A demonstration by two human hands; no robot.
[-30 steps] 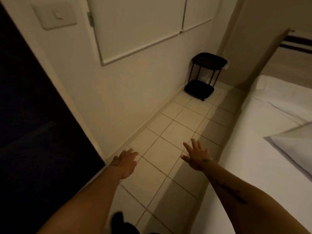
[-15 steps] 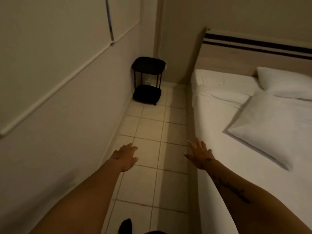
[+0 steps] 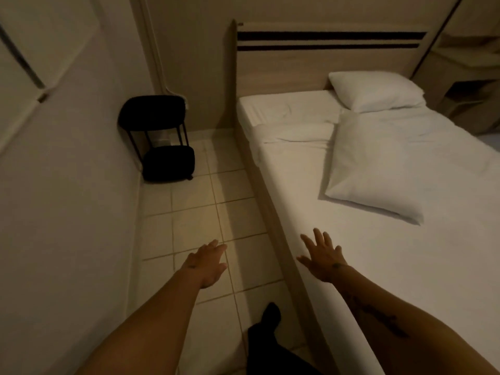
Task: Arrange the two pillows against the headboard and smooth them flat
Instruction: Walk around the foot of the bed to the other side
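Two white pillows lie on the white bed [image 3: 311,207]. One pillow [image 3: 376,90] rests at the far right against the wooden headboard [image 3: 284,69], which has two dark stripes. The other pillow [image 3: 376,163] lies lengthwise in the middle of the mattress, away from the headboard. My right hand [image 3: 322,257] hovers open over the bed's near left edge, fingers spread, well short of the near pillow. My left hand [image 3: 207,262] is open above the tiled floor beside the bed, holding nothing.
A black two-tier side table [image 3: 159,136] stands in the corner by the wall, left of the headboard. A narrow tiled aisle [image 3: 194,212] runs between the wall and the bed frame. My dark-clad leg and foot [image 3: 267,326] show below. Wooden shelving [image 3: 465,85] stands at far right.
My view has swung right from the wall and floor onto the bed, bringing both pillows and the whole headboard into sight. Both hands stay open and outstretched; the right now reaches over the mattress.
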